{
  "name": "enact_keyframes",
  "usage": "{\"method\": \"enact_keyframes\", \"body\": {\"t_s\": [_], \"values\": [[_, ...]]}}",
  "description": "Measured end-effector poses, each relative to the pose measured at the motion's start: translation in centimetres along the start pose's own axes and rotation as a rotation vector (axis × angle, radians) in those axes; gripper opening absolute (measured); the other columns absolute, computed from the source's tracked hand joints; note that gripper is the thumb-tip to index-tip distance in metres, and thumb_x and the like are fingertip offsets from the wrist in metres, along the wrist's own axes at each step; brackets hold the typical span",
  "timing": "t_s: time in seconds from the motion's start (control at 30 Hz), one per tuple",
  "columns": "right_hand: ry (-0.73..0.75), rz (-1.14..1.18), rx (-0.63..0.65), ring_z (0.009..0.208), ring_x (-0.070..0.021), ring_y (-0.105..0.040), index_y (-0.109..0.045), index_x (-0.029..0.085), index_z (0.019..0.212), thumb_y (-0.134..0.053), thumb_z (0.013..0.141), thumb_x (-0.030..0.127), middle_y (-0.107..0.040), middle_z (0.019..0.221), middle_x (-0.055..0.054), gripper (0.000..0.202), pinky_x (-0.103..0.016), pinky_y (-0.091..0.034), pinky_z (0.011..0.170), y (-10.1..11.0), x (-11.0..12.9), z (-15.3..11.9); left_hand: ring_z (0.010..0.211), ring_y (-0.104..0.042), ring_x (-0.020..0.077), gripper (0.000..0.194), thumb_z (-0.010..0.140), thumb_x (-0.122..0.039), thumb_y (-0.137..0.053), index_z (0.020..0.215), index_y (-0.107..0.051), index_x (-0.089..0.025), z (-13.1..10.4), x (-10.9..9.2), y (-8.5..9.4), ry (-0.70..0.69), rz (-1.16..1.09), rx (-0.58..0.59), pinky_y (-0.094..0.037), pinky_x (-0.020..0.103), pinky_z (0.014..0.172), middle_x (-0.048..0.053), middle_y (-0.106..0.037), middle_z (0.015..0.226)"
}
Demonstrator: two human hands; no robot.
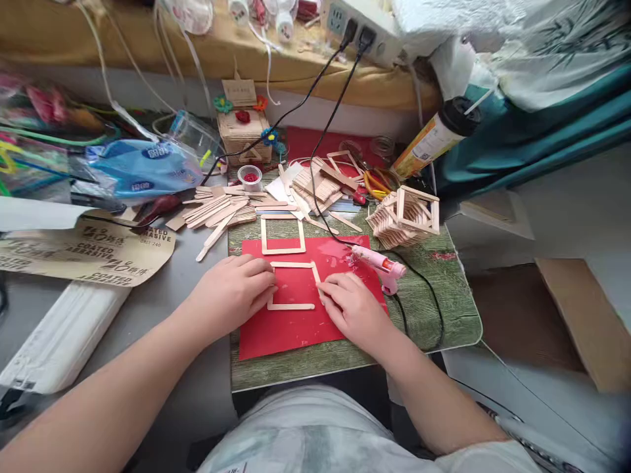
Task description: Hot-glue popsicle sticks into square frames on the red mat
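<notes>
On a red sheet (290,335) lies a square of wooden sticks (293,307). My left hand (236,289) touches its left side, fingers curled together, partly covering that stick. The fingers of my right hand (352,305) pinch the right-side stick (316,274), whose lower end sits apart from the bottom stick. A second, finished-looking stick square (283,251) lies just above, partly on the sheet's top edge. To the right of the frame a pink glue gun (377,261) rests with its tip pointing left.
Loose sticks (217,210) are piled behind the sheet. A stacked stick structure (404,217) stands at the right, near a tall cup (434,141). Black cords cross the green mat (428,302). A small wooden box (244,135) and a blue packet (142,167) are further back.
</notes>
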State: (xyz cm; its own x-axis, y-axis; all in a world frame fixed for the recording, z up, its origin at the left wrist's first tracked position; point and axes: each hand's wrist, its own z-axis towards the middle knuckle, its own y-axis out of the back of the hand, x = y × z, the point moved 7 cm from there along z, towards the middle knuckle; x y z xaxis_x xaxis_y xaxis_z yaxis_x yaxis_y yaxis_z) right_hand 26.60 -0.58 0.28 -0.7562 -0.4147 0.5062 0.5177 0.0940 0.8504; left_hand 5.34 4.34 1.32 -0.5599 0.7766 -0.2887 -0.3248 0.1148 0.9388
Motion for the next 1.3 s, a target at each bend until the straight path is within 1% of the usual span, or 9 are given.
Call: {"method": "enact_keyframes", "body": {"t_s": [0.13,0.27,0.4,0.5,0.67,0.87,1.07,1.17,1.3], "values": [[0.119,-0.035,0.092,0.132,-0.0320,-0.063,-0.070,0.022,0.140,-0.060,0.107,0.022,-0.070,0.144,-0.011,0.034,-0.055,-0.052,0.113,0.1,-1.7,0.4,0.098,-0.069,0.0234,0.016,0.104,-0.028,-0.058,0.111,-0.071,-0.022,0.1,1.0,0.3,0.013,-0.038,-0.073,-0.054,0.039,0.088,0.008,-0.077,0.114],[0.179,-0.046,0.128,0.138,-0.0317,-0.061,-0.065,0.024,0.147,-0.060,0.108,0.028,-0.068,0.150,-0.009,0.039,-0.055,-0.048,0.116,-0.1,-2.3,0.3,0.097,-0.069,0.0230,0.016,0.104,-0.025,-0.059,0.115,-0.070,-0.021,0.8,0.8,0.9,0.010,0.004,-0.126,-0.054,0.038,0.089,0.008,-0.078,0.114],[0.196,-0.024,0.073,0.136,-0.0312,-0.062,-0.069,0.023,0.142,-0.061,0.109,0.033,-0.071,0.146,-0.010,0.035,-0.053,-0.047,0.113,-0.3,-2.3,0.1,0.097,-0.070,0.0243,0.018,0.106,-0.026,-0.055,0.109,-0.072,-0.021,2.8,-1.4,0.6,0.013,0.127,-0.003,-0.052,0.039,0.083,0.008,-0.079,0.105],[0.219,-0.006,0.053,0.133,-0.0310,-0.061,-0.070,0.022,0.140,-0.063,0.108,0.036,-0.072,0.145,-0.011,0.036,-0.053,-0.046,0.112,-0.6,-2.2,0.1,0.098,-0.071,0.0256,0.020,0.106,-0.026,-0.055,0.112,-0.073,-0.020,4.8,-2.7,-0.1,0.027,0.145,0.085,-0.052,0.040,0.083,0.009,-0.079,0.107],[0.242,0.018,0.048,0.128,-0.0293,-0.062,-0.071,0.021,0.135,-0.062,0.108,0.035,-0.072,0.142,-0.011,0.032,-0.051,-0.047,0.109,-0.6,-2.3,0.3,0.104,-0.070,0.0281,0.022,0.106,-0.028,-0.057,0.119,-0.073,-0.020,6.6,-2.1,-2.3,0.087,0.138,0.132,-0.053,0.042,0.090,0.008,-0.078,0.112],[0.236,0.046,0.045,0.128,-0.0286,-0.062,-0.072,0.023,0.134,-0.061,0.109,0.032,-0.072,0.141,-0.010,0.029,-0.050,-0.045,0.109,-0.5,-2.5,0.5,0.104,-0.069,0.0258,0.025,0.107,-0.028,-0.054,0.120,-0.074,-0.023,6.3,-1.2,-3.4,0.093,0.058,0.086,-0.052,0.041,0.092,0.008,-0.077,0.112],[0.233,0.042,0.055,0.126,-0.0280,-0.062,-0.073,0.024,0.131,-0.062,0.108,0.033,-0.073,0.140,-0.009,0.027,-0.049,-0.044,0.107,-0.7,-2.5,0.7,0.105,-0.069,0.0253,0.025,0.107,-0.032,-0.055,0.119,-0.074,-0.022,5.6,-1.4,-2.2,0.104,-0.037,0.000,-0.053,0.041,0.092,0.010,-0.077,0.118],[0.234,0.040,0.050,0.125,-0.0277,-0.062,-0.074,0.024,0.129,-0.062,0.108,0.032,-0.073,0.141,-0.008,0.025,-0.048,-0.044,0.106,-0.6,-2.5,0.8,0.108,-0.069,0.0261,0.025,0.106,-0.038,-0.058,0.117,-0.074,-0.022,5.3,-2.1,-2.2,0.050,-0.098,0.047,-0.054,0.042,0.093,0.009,-0.077,0.119],[0.237,0.038,0.040,0.126,-0.0273,-0.061,-0.075,0.023,0.125,-0.062,0.108,0.030,-0.073,0.141,-0.007,0.022,-0.048,-0.044,0.107,-0.5,-2.4,0.8,0.119,-0.066,0.0289,0.036,0.101,-0.048,-0.067,0.126,-0.071,-0.023,5.2,-2.9,-2.2,-0.012,-0.158,0.082,-0.052,0.045,0.103,0.011,-0.074,0.128]]}}
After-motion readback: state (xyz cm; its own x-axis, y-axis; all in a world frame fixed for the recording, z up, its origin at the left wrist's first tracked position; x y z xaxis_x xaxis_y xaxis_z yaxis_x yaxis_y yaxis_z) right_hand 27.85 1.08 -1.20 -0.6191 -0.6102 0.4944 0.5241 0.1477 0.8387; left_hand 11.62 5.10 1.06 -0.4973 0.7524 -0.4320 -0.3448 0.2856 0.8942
